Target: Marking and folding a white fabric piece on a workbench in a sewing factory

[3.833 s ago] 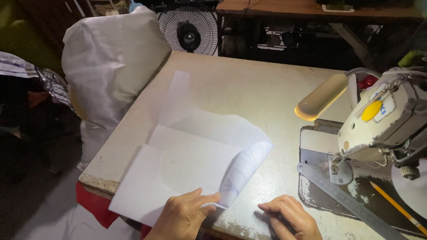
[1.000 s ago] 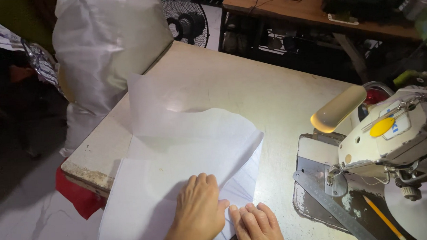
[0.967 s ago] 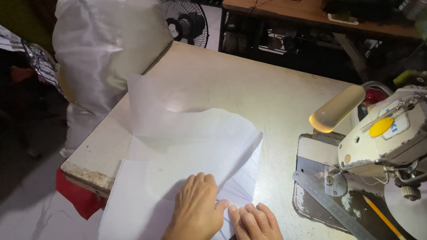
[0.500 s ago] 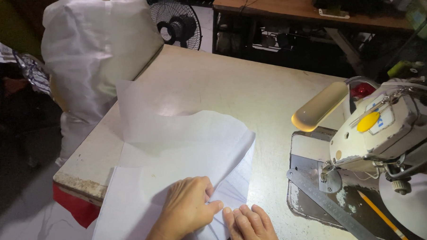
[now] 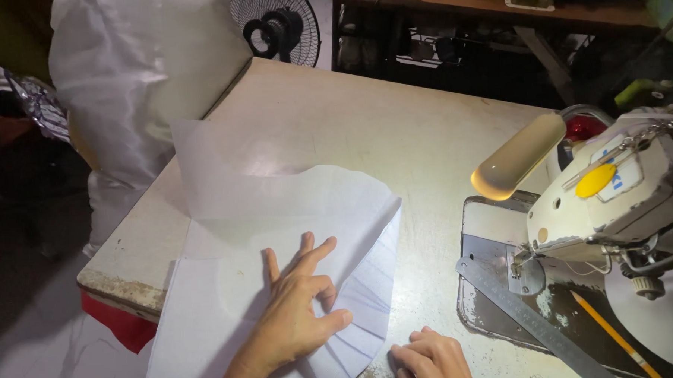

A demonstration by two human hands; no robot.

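A stack of thin white fabric pieces [image 5: 278, 236] lies spread on the worn cream table [image 5: 364, 128], hanging over its near edge. My left hand [image 5: 296, 317] lies flat on the fabric, fingers apart, thumb near the fanned edges at the lower right of the stack. My right hand [image 5: 432, 357] rests curled on the table edge just right of the fabric, holding nothing that I can see.
A white sewing machine [image 5: 620, 194] with a lit lamp [image 5: 518, 156] stands at the right; a metal ruler [image 5: 535, 320] and a pencil [image 5: 614, 336] lie by it. A big white bag [image 5: 139, 77] stands at the left, a fan [image 5: 279, 27] behind.
My left hand has opened and slid up onto the fabric, fingers now spread. My right hand has drawn away to the right, off the fabric onto the table edge.
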